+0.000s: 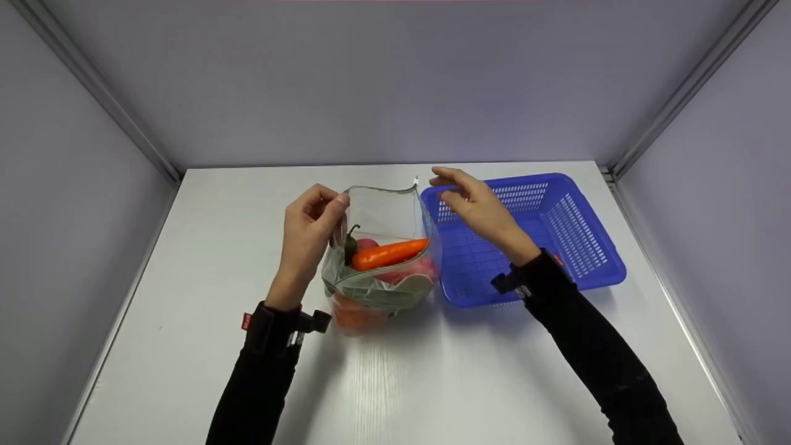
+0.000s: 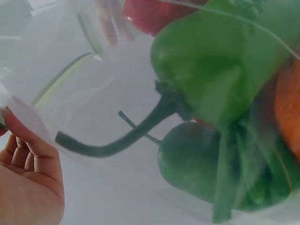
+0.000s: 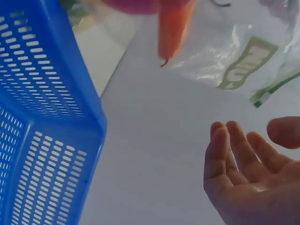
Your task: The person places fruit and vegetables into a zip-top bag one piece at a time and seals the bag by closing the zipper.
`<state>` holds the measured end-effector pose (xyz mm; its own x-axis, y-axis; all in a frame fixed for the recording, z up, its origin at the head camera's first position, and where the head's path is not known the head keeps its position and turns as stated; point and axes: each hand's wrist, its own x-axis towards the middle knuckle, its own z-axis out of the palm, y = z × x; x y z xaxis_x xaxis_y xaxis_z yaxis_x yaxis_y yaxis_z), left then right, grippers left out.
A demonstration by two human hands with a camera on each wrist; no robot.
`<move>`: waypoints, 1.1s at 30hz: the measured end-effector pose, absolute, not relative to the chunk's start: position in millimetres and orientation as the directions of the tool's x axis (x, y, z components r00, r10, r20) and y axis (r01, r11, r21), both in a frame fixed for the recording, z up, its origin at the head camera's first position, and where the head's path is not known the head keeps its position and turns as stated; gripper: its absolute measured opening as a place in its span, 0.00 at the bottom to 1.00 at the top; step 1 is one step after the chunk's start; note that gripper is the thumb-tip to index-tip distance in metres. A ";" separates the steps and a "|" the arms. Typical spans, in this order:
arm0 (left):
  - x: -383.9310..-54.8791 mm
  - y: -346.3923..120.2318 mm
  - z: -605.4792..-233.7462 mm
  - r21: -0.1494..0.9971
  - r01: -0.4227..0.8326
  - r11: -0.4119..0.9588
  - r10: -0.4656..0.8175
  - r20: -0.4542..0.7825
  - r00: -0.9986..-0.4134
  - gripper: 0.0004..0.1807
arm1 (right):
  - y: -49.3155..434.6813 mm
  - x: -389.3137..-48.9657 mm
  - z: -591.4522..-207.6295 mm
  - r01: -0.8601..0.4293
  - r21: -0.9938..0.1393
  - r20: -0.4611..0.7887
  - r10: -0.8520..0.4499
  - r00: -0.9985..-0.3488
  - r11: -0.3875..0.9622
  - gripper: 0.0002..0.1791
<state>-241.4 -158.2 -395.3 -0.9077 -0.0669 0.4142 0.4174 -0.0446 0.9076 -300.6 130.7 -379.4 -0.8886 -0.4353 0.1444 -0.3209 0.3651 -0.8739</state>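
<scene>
A clear zip bag point(image 1: 382, 213) with a green edge stands mouth-up on the table, filled with vegetables. My left hand point(image 1: 303, 232) pinches the left side of its rim between thumb and fingers. Apart from the bag's right corner, my right hand point(image 1: 485, 207) hovers with loosely bent fingers that hold nothing, over the basket's left part. An orange carrot point(image 1: 390, 253) lies uppermost inside. Through the plastic, the left wrist view shows a green pepper point(image 2: 211, 65) with a long curved stem, a darker green vegetable point(image 2: 185, 159) and part of a red one point(image 2: 145, 16).
A blue plastic basket point(image 1: 596, 232) with slotted walls stands right beside the bag. Both rest on a white table point(image 1: 204, 259). Grey panels point(image 1: 395, 93) enclose the table at the back and on both sides.
</scene>
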 end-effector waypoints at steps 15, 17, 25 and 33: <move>-239.9 -163.9 -393.6 0.920 0.389 -0.038 -0.063 0.386 -0.920 0.08 | 123.7 -306.1 -381.6 -0.190 -0.965 0.071 -0.514 -0.855 0.181 0.06; -243.3 -165.6 -390.7 0.916 0.400 -0.038 -0.072 0.397 -0.915 0.08 | 122.9 -300.0 -378.8 -0.208 -0.967 0.110 -0.489 -0.865 0.151 0.06; -253.9 -174.5 -389.7 0.910 0.413 0.036 -0.040 0.415 -0.909 0.10 | 127.4 -285.6 -380.4 -0.255 -0.962 0.219 -0.284 -0.934 0.097 0.06; -230.5 -177.2 -426.5 0.894 0.446 -0.035 0.121 0.447 -0.886 0.44 | 143.1 -288.6 -389.3 -0.178 -0.982 0.166 -0.140 -0.976 0.072 0.06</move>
<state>-230.5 -177.2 -426.5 -0.8865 0.1214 0.4466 0.4458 -0.0348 0.8944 -288.6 143.1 -389.3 -0.9761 -0.1395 0.1664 -0.1776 0.0715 -0.9815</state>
